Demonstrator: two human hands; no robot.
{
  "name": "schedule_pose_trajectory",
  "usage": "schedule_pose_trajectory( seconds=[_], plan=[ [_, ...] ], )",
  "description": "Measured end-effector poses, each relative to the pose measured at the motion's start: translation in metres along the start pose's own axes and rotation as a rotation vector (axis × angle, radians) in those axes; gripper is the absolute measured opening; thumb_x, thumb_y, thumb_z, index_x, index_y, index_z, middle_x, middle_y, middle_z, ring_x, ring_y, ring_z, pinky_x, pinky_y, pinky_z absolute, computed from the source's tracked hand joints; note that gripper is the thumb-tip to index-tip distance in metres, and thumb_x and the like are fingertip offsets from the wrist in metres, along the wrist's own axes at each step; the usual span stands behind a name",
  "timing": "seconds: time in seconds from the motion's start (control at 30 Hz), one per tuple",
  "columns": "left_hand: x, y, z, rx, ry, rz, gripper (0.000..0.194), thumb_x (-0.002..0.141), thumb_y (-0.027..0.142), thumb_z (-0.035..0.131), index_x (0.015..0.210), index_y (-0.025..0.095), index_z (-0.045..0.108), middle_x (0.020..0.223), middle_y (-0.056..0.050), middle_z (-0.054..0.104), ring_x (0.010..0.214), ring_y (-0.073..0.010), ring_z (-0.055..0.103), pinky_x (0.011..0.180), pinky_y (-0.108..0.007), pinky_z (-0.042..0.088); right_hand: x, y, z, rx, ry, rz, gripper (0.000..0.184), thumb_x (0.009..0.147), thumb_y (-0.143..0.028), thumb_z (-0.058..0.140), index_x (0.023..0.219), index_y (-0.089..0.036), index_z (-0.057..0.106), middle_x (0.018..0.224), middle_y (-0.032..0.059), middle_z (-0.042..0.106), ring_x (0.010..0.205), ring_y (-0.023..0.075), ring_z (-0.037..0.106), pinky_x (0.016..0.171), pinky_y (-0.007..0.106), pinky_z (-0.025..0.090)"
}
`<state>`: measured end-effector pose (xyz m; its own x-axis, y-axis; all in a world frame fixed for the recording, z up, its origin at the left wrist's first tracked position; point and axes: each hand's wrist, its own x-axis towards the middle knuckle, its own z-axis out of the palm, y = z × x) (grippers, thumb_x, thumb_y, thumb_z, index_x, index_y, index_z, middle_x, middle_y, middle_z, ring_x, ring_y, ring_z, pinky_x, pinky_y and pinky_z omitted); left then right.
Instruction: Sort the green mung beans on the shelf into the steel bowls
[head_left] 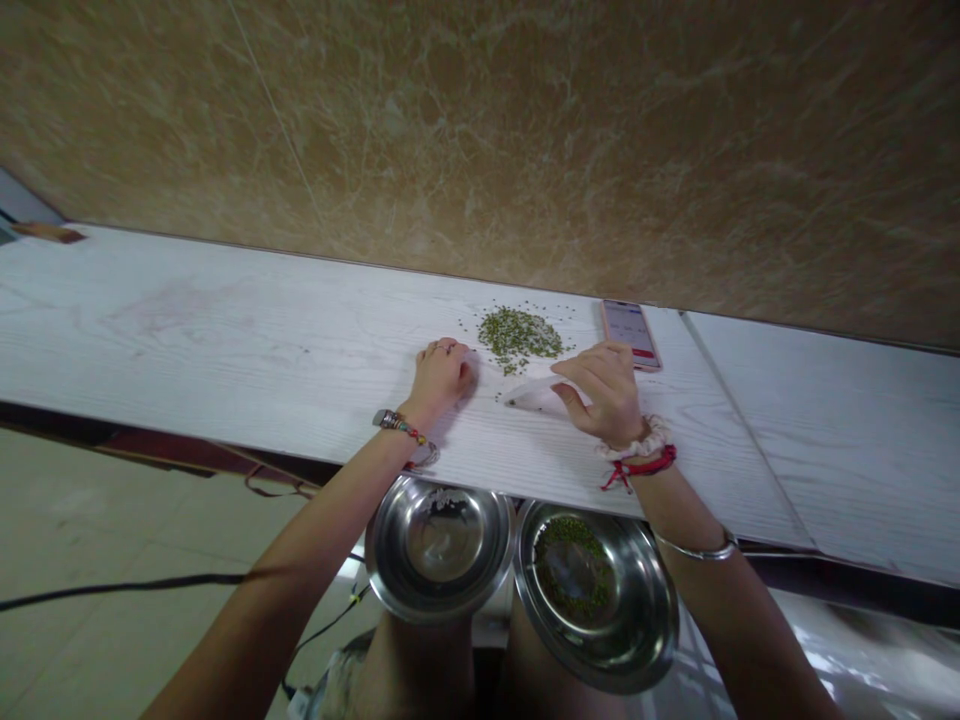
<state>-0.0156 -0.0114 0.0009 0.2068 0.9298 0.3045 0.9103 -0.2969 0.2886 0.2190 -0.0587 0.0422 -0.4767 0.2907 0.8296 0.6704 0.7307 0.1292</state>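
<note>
A loose pile of small green beans [517,335], mixed with whitish grains, lies spread on the white tabletop. Just left of it, my left hand [442,378] rests on the table, fingers curled in; whatever is in them, if anything, is hidden. To the pile's lower right, my right hand [604,390] has its thumb and fingers bent around a translucent plastic piece [534,395], which points left along the table with a few dark specks at its tip. Below the table edge sit two steel bowls: the left bowl [386,580] holds some whitish grains, the right bowl [645,630] green beans.
A phone [645,338] with its screen lit lies behind my right hand. Behind the table [225,330] rises a brown marbled wall [480,130]. A brown object [49,232] lies at the far left end. A black cable [127,588] crosses above the floor at lower left.
</note>
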Motion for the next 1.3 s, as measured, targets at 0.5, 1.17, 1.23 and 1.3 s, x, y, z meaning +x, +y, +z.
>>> schedule_pose_trajectory(
  seconds=[0.5, 1.17, 1.23, 1.3],
  plan=[
    [-0.001, 0.010, -0.013, 0.027, -0.095, -0.059, 0.027, 0.086, 0.012, 0.048, 0.107, 0.018, 0.062, 0.119, -0.013, 0.061, 0.110, -0.0275, 0.054, 0.091, -0.042, 0.042, 0.000, 0.001, 0.000, -0.032, 0.004, -0.007, 0.009, 0.086, -0.021, 0.054, 0.088, -0.023, 0.062, 0.076, -0.0009, 0.069, 0.072, 0.0156, 0.059, 0.081, 0.037, 0.037],
    [-0.001, 0.016, -0.021, 0.069, -0.180, -0.070, 0.033, 0.088, 0.014, 0.044, 0.117, 0.010, 0.059, 0.125, -0.015, 0.058, 0.115, -0.0293, 0.051, 0.093, -0.042, 0.040, 0.003, 0.002, -0.008, -0.015, 0.007, -0.028, 0.009, 0.087, -0.024, 0.053, 0.083, -0.021, 0.060, 0.070, -0.0011, 0.067, 0.067, 0.0153, 0.058, 0.077, 0.037, 0.037],
    [-0.001, 0.017, -0.022, 0.070, -0.186, -0.073, 0.034, 0.088, 0.014, 0.044, 0.118, 0.010, 0.059, 0.126, -0.015, 0.057, 0.117, -0.0294, 0.051, 0.094, -0.043, 0.040, 0.003, 0.002, -0.009, -0.005, 0.018, -0.031, 0.008, 0.086, -0.023, 0.053, 0.082, -0.021, 0.060, 0.069, -0.0009, 0.067, 0.066, 0.0153, 0.057, 0.076, 0.036, 0.037],
    [-0.001, 0.017, -0.023, 0.073, -0.185, -0.076, 0.034, 0.088, 0.014, 0.044, 0.118, 0.011, 0.059, 0.126, -0.015, 0.057, 0.117, -0.0292, 0.051, 0.095, -0.043, 0.040, 0.002, 0.002, -0.009, 0.006, 0.030, -0.033, 0.007, 0.086, -0.022, 0.054, 0.083, -0.021, 0.060, 0.069, -0.0006, 0.067, 0.066, 0.0154, 0.057, 0.076, 0.036, 0.038]
  ],
)
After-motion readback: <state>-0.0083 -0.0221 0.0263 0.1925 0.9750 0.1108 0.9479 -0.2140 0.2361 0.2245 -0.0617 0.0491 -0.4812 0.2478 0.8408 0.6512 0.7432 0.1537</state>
